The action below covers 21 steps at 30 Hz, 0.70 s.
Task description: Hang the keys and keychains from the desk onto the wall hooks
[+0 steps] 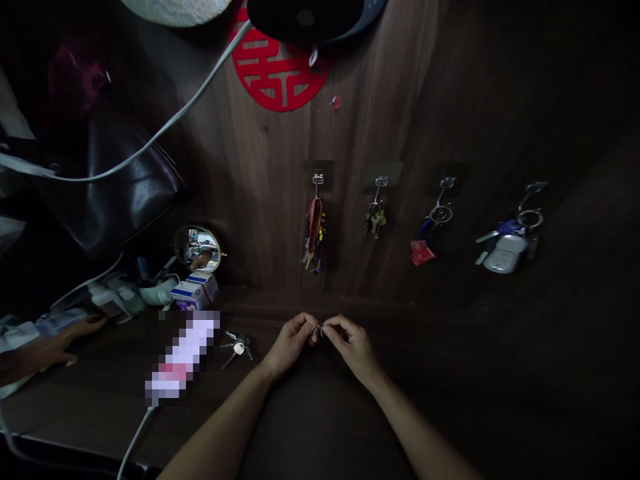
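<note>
In the middle of the view, above the dark wooden desk, my left hand and my right hand meet at the fingertips. Both are closed in a pinch on a small key ring, largely covered by the fingers; its details are too small to make out. To the left of my left hand, a bunch of keys lies fanned out on the desk. Beyond my hands, a key bunch with a red holder hangs from a wall hook.
More hooks on the wooden panel hold small keys, keys with a red tag and keys with a silver fob. At left are a blurred-out lit phone on a cable, a white box, a round mirror and a dark bag.
</note>
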Tool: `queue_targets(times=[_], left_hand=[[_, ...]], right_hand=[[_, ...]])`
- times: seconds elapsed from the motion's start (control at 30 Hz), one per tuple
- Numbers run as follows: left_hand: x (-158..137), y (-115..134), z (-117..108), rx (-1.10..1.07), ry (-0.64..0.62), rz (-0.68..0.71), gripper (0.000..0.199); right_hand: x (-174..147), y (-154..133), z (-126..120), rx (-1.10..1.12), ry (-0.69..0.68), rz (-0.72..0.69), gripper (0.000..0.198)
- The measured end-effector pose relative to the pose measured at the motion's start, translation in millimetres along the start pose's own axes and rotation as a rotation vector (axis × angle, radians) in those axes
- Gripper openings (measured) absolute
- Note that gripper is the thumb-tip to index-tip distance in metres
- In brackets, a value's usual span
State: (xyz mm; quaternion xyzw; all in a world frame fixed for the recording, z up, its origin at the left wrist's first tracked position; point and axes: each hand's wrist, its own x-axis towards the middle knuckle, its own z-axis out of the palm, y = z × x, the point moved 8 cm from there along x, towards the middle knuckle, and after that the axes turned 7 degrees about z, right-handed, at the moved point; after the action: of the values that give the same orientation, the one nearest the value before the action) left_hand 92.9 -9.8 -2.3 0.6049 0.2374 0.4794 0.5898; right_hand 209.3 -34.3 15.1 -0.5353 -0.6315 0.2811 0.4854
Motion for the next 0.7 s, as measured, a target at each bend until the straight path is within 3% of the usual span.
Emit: queue_targets(times=[0.27,0.47,0.7], left_hand=[[-1.8,-4.5,-1.0,0.037,0.021,-0.025,0.032],[-3.5,5.0,-1.3,0.152,0.032,-0.002,0.027],[-5.6,2.0,10.8,0.19,-0.081,0.062,0.032]], right_hand=[[-0.8,7.8,10.4,0.171,-0.155,0.163,0.02],[0.8,10.1,4.2,0.286,-0.073,0.222,0.021],[1.8,17.5,-1.3,0.464,0.01,0.339,0.024]])
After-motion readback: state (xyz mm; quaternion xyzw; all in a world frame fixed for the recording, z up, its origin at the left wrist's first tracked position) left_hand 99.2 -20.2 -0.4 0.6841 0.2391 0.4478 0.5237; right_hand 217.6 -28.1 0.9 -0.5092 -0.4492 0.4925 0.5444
